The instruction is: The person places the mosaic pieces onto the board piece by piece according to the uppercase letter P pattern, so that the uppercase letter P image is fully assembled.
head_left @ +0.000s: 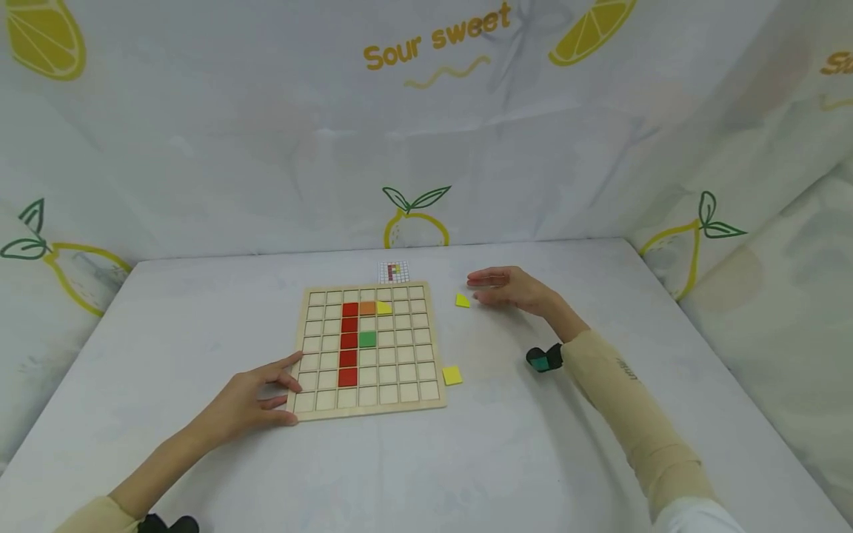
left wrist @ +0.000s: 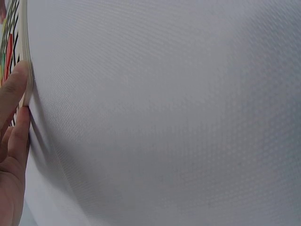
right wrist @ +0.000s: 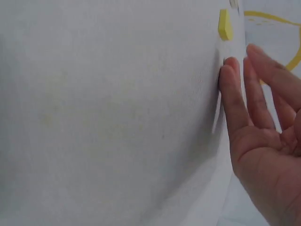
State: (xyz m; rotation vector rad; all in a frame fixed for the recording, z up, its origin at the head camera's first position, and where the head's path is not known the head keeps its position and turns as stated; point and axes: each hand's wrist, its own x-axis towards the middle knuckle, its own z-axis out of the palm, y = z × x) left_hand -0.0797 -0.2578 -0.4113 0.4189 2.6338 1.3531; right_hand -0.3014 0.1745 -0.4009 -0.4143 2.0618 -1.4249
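Note:
A wooden grid board [head_left: 400,396] lies on the table with a column of several red tiles [head_left: 349,341], one orange tile [head_left: 367,308], one green tile [head_left: 367,339] and a yellow tile with a cut corner [head_left: 383,308]. My left hand [head_left: 243,406] rests at the board's lower left, fingers spread along its left edge and thumb at the corner. Another yellow tile with a cut corner [head_left: 462,300] lies right of the board. Just beyond it my right hand [head_left: 509,290] hovers with fingers extended, holding nothing; in the right wrist view its fingertips are close to that yellow tile [right wrist: 225,26].
A small printed pattern card [head_left: 394,272] lies behind the board's far edge. A yellow square tile [head_left: 452,375] sits by the board's right edge. White cloth [head_left: 266,148] printed with lemons stands behind the table. Black straps with camera mounts [head_left: 545,359] are at the wrists.

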